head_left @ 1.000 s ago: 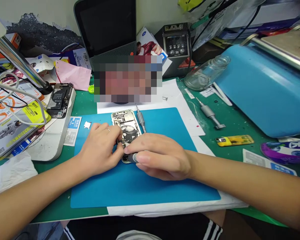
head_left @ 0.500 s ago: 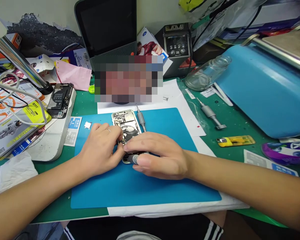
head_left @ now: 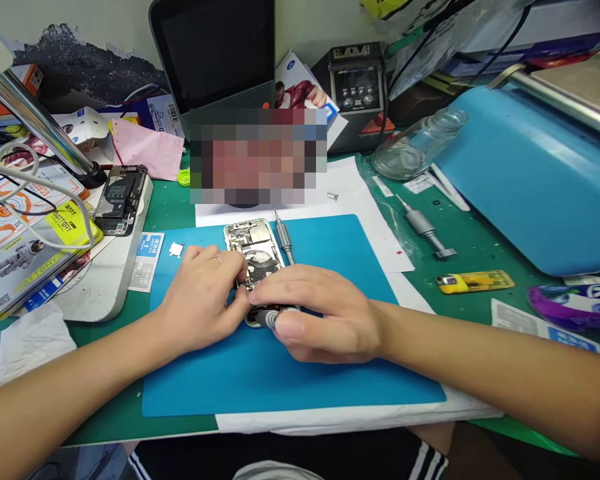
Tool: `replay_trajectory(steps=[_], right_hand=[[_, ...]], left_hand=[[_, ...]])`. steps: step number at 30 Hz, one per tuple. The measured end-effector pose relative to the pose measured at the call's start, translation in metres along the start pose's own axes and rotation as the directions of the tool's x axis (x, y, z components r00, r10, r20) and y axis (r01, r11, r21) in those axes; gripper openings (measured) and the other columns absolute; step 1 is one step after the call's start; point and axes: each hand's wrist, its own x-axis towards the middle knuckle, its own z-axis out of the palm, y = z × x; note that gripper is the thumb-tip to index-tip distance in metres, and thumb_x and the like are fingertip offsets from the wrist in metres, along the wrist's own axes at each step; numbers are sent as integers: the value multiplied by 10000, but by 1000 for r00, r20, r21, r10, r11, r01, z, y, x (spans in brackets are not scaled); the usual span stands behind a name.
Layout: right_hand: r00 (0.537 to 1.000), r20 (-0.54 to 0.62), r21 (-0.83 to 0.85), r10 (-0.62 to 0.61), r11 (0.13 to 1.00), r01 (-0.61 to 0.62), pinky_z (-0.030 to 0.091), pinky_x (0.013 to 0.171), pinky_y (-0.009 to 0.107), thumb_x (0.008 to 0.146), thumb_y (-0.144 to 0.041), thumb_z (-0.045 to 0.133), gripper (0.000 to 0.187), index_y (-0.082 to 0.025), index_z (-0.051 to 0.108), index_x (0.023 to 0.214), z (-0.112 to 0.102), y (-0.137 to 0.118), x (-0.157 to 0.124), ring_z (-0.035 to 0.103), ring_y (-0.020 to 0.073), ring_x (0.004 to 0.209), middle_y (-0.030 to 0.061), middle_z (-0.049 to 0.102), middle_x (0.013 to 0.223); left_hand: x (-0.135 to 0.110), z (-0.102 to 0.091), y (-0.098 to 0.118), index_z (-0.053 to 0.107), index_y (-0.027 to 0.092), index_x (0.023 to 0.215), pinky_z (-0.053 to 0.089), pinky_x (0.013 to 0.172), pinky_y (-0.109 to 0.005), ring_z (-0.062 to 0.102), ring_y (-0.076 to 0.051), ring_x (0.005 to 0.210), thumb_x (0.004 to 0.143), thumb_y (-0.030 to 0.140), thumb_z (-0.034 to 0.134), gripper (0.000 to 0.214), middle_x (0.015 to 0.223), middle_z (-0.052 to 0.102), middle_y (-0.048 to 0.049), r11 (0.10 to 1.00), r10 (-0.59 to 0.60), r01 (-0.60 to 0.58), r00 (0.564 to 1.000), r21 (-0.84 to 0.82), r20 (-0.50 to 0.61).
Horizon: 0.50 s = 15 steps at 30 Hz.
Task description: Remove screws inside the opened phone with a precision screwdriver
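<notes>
Opened phone (head_left: 254, 248) points away; right hand (head_left: 325, 313) grips screwdriver (head_left: 269, 318).

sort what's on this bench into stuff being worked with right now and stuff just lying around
In hand:
opened phone, fingers of the left hand on it
grey screwdriver, gripped in the right hand
blue mat beneath them

Lying about:
spare screwdriver beside the phone
another driver on the green mat
glass jar
small yellow item
second opened phone at left
</notes>
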Motion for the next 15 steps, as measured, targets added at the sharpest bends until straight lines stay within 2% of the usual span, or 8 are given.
replay_trajectory(steps=[2, 6, 9, 12, 15], right_hand=[[1000, 0, 24, 1, 1000, -1, 623, 842, 343, 946, -142, 504, 250, -161, 555, 1190, 0, 0, 0, 698, 180, 1000, 120, 714, 1065], [1000, 3, -12, 9, 1000, -9, 628, 802, 331, 905, -141, 630, 271, -164, 556, 1164, 0, 1, 1, 708, 182, 945, 101, 726, 1029], [1000, -7, -8, 20, 1000, -20, 631, 812, 331, 914, -118, 591, 292, -172, 535, 1196, 1, 1, 1, 706, 173, 955, 95, 726, 1029], [999, -30, 35, 12, 999, -11, 630, 829, 355, 908, -90, 558, 409, -148, 456, 1300, 2, 1, 0, 706, 191, 976, 116, 716, 1033], [1000, -5, 37, 10, 999, -10, 627, 829, 363, 905, -126, 613, 502, -150, 400, 1358, 2, 1, -1, 710, 208, 976, 128, 713, 1044]], left_hand=[[0, 0, 0, 478, 203, 844, 305, 721, -384, 490, -205, 728, 908, 269, 486, 93, 769, 594, -19, 1000, 3, -3, 1000, -7, 0], [1, -1, 0, 480, 205, 837, 301, 720, -384, 489, -206, 728, 903, 272, 483, 94, 777, 602, -24, 1000, 6, -5, 1000, -9, 7], [1, -1, 0, 470, 207, 832, 296, 717, -383, 483, -204, 721, 901, 280, 478, 101, 770, 601, -24, 1000, 4, -3, 1000, -16, 11], [1, -1, 0, 461, 205, 827, 286, 707, -381, 475, -201, 719, 898, 282, 474, 105, 773, 602, -23, 1000, 8, -8, 1000, -14, 14], [1, 0, 0, 463, 203, 824, 285, 710, -381, 475, -198, 724, 898, 281, 475, 108, 777, 603, -19, 1000, 11, -11, 1000, -16, 13]])
